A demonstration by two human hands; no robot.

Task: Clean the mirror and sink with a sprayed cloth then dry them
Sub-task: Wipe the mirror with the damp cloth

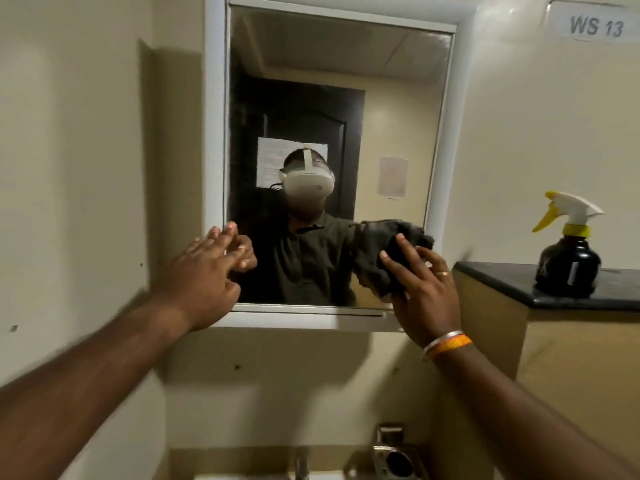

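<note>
Presently both of the person's arms reach up toward the mirror [332, 116], a white-framed glass panel set in a cream wall. Right hand [424, 285] presses a dark cloth [384, 261] against the lower right corner of the glass; fingers are spread and bent over the bunched fabric, thumb at its left side, so the hand is grasping the cloth. Cloth is crumpled, touching the glass, just above the bottom frame rail. A ring shows on one finger, and an orange and white wristband [446, 344] sits on the right wrist.

Left hand [204, 268] is at the lower left corner of the mirror, fingers straight and slightly fanned, holding nothing. Fingertips lie over the left frame edge; contact with the glass cannot be told for certain, though the reflected fingers meet them closely.

Spray bottle [568, 261], black body, yellow collar and trigger, white head, stands upright on a dark ledge [491, 275] to the right of the mirror, apart from both hands. A label reading "WS 13" [595, 27] is fixed to the wall, upper right.

Below, at the bottom edge of the view: a metal tap [301, 464], a sliver of the white sink [242, 477] rim, and a metal wall fitting [391, 452] just to the right
</note>
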